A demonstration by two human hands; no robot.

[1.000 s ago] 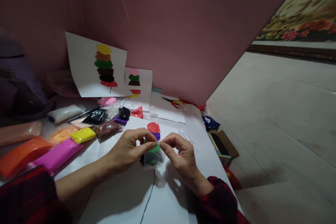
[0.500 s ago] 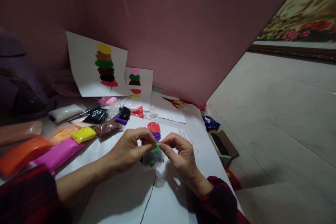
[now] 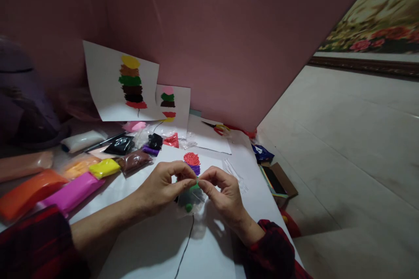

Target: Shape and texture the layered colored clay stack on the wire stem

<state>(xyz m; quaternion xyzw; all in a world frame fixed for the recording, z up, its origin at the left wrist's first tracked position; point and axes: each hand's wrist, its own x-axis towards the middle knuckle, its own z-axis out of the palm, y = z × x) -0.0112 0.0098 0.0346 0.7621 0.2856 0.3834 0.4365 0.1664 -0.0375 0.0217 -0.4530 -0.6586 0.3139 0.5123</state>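
- Clear bag (image 3: 197, 200), in the head view, is hung between the two hands above the white sheet (image 3: 153, 248), in front of the coloured picture with the red disc (image 3: 191, 159); a small green lump (image 3: 188, 207) is seen low in it.
- By the left hand (image 3: 168, 183), the bag's upper edge is pinched between thumb and forefinger, the fingertips brought together and the other fingers curled.
- By the right hand (image 3: 222, 189), the same edge is pinched just beside, with thumb and forefinger closed in a like way.
- The bag is judged very light, limp and rather slippery; it may be stretched or torn if pulled hard.
- The lump is judged soft and easily dented, so pressure on it is best avoided.
- Hold is best taken at the upper edge, with dry fingertips set close together and the filled bottom left free.
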